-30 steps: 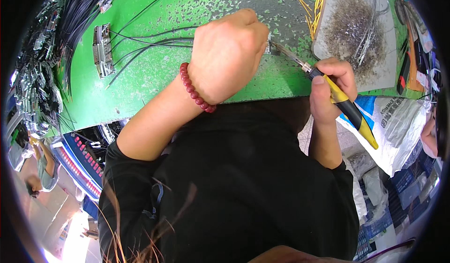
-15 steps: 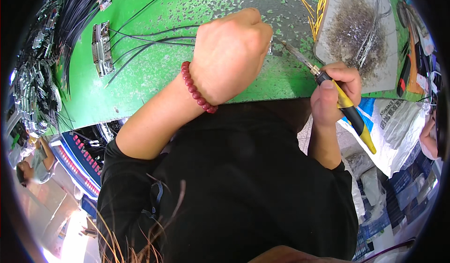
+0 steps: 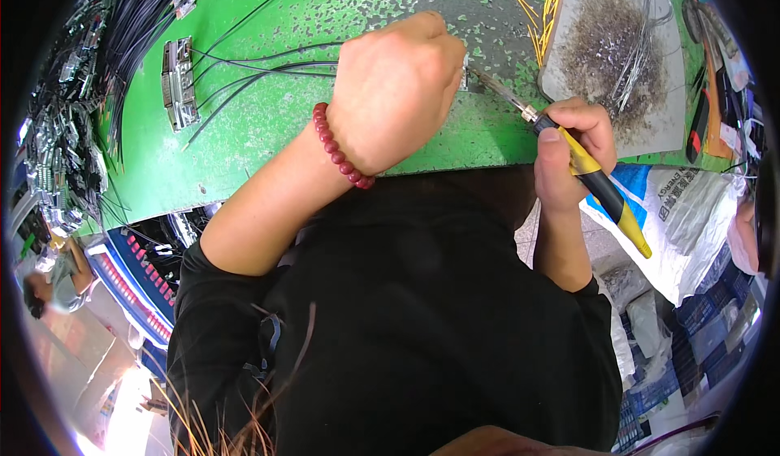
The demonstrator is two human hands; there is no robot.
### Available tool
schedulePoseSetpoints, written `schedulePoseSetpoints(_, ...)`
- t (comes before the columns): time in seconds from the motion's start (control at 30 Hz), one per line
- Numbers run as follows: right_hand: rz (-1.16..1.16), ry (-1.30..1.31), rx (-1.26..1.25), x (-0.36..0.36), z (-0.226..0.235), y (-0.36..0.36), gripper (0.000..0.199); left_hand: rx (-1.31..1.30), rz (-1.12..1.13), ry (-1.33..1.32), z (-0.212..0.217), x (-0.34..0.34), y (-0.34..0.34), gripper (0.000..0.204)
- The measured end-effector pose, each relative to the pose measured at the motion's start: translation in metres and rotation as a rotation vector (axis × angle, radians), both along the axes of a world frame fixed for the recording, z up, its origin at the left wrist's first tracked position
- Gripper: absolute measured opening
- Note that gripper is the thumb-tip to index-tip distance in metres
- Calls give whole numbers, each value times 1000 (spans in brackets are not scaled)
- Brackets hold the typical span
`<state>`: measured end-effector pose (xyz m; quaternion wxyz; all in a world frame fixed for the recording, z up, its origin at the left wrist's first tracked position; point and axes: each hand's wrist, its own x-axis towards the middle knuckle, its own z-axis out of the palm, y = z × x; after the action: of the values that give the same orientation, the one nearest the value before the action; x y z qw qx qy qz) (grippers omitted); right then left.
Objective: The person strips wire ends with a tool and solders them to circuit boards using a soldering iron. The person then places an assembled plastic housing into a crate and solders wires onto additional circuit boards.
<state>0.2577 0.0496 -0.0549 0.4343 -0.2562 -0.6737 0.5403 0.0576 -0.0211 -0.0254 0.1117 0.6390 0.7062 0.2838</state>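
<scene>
My right hand (image 3: 575, 151) grips a soldering iron (image 3: 597, 181) with a yellow and black handle. Its metal tip points up and left, close to a small shiny metal piece (image 3: 465, 78) that peeks out beside my left hand (image 3: 398, 90). The left hand is closed, back upward, with a dark red bead bracelet (image 3: 333, 146) on the wrist. Black cables (image 3: 276, 68) run in under it from a slotted metal bracket (image 3: 179, 84) on the left. Its fingertips, and how they grip the cables, are hidden. Whether the iron's tip touches the metal piece, I cannot tell.
The green worktable (image 3: 244, 151) has worn paint. Heaped metal parts (image 3: 61, 123) and a black cable bundle (image 3: 142, 34) lie at the left. Yellow wires (image 3: 548, 17), a stained grey board (image 3: 621, 58) with thin wire, and hand tools (image 3: 711, 107) are at the right.
The soldering iron and my right hand have moved slightly left and up, and the tip is nearer the small metal piece. My left hand has shifted a little left, still closed.
</scene>
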Motion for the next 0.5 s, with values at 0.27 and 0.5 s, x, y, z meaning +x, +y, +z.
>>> schedulePoseSetpoints(0.27,27,-39,44,-1,1,1,18,-7,-3,2,-1,-2,0,4)
schedulePoseSetpoints(0.5,-52,116,33,0,-3,0,19,9,-10,-7,-3,-3,0,4)
